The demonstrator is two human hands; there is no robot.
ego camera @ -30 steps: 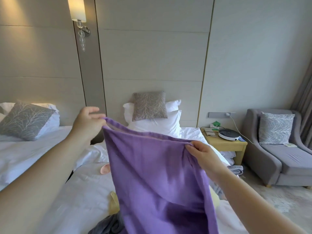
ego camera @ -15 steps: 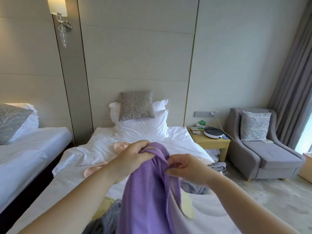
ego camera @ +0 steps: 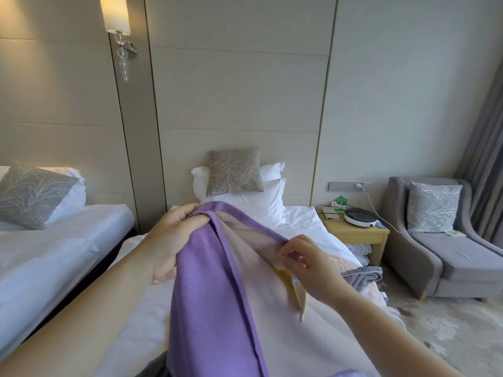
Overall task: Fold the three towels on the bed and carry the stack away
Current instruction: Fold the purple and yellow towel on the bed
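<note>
a: where is the purple towel [ego camera: 212, 308] sitting?
b: it is hanging above the bed [ego camera: 141, 336], raised between both hands, its pale inner side showing.
a: grips?
b: the left hand [ego camera: 174, 235] is clutching the top fold in curled fingers. the right hand [ego camera: 307, 265] is pinching the opposite edge. a grey towel [ego camera: 362, 277] is lying crumpled at the bed's right edge.

Purple towel [ego camera: 206, 308], white bed [ego camera: 141, 322], grey branch-patterned cushion [ego camera: 234, 170], grey armchair [ego camera: 446, 257]
</note>
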